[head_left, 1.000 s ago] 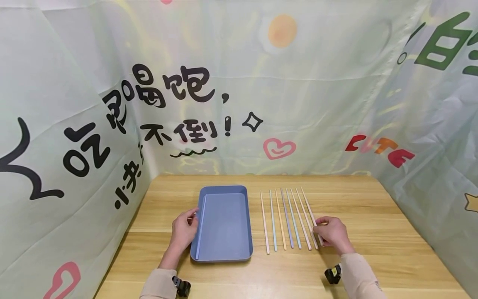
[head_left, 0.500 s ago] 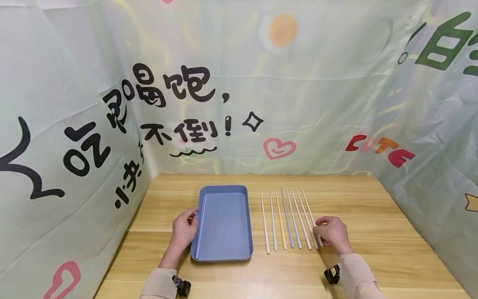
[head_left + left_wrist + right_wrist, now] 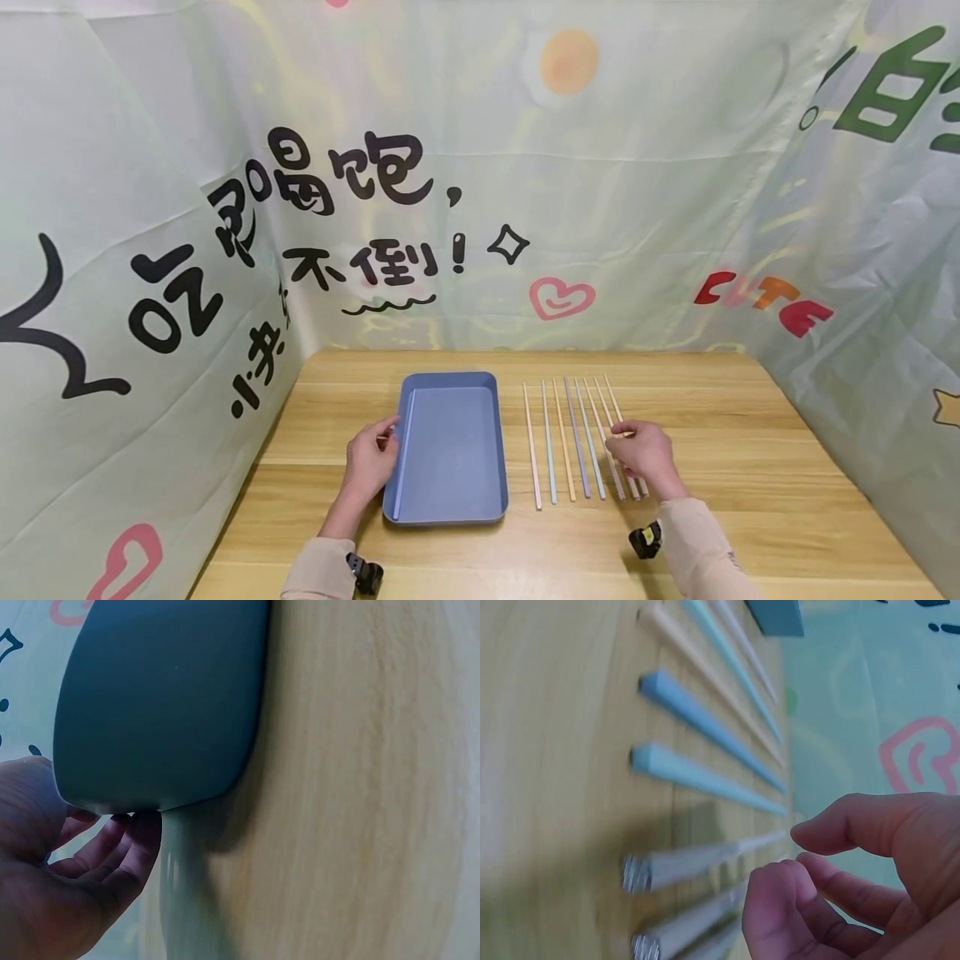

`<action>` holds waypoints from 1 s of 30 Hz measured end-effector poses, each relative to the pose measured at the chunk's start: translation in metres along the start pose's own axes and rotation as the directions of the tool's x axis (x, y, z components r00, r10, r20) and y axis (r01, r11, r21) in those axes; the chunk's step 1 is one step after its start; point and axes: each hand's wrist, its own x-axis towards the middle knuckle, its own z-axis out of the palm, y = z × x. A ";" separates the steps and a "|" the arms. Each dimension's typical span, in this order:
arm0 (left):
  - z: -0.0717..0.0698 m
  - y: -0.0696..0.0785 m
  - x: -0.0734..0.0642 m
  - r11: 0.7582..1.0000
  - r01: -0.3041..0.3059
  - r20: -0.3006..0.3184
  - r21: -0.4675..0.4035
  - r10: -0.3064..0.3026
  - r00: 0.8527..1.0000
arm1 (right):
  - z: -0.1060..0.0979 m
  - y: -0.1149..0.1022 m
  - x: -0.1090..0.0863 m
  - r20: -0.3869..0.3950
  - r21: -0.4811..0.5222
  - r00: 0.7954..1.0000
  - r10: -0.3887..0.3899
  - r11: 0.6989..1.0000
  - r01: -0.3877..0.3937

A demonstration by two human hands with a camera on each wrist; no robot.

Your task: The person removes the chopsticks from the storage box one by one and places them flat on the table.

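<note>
A blue rectangular tray [image 3: 453,450] lies on the table, with a pale blue-purple chopstick [image 3: 402,467] along its inner left side. My left hand [image 3: 367,458] grips the tray's left rim; the left wrist view shows fingers tucked under the tray edge [image 3: 161,712]. To the right of the tray, several pastel chopsticks lie in a spaced row, among them a yellow chopstick [image 3: 564,442] and a blue-purple one [image 3: 578,442]. Over the row's right end hovers my right hand [image 3: 648,457], partly covering the rightmost chopsticks. Its thumb [image 3: 829,829] and bent fingers stand apart, holding nothing.
The wooden table [image 3: 750,467] extends beyond the row on the right and in front. Printed cloth [image 3: 637,208] encloses the back and both sides. A small black camera [image 3: 645,540] is on the right wrist, another [image 3: 365,575] on the left.
My right hand has shifted left and slightly away from me, from the row's rightmost chopstick to over its neighbours. The left hand, the tray and the chopsticks look unmoved.
</note>
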 end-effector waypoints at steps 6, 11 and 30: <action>0.000 0.001 0.000 1.000 0.017 0.017 0.000 -0.017 1.000 | 0.019 -0.015 -0.001 0.010 0.034 1.000 -0.020 0.999 0.019; -0.001 0.001 0.001 1.000 0.015 0.007 0.001 -0.016 1.000 | 0.038 -0.028 -0.001 0.028 0.078 0.999 -0.035 0.996 0.033; -0.002 0.001 -0.001 1.000 0.023 0.025 0.005 -0.023 0.999 | 0.097 -0.073 -0.015 0.054 0.154 0.991 -0.119 0.982 0.110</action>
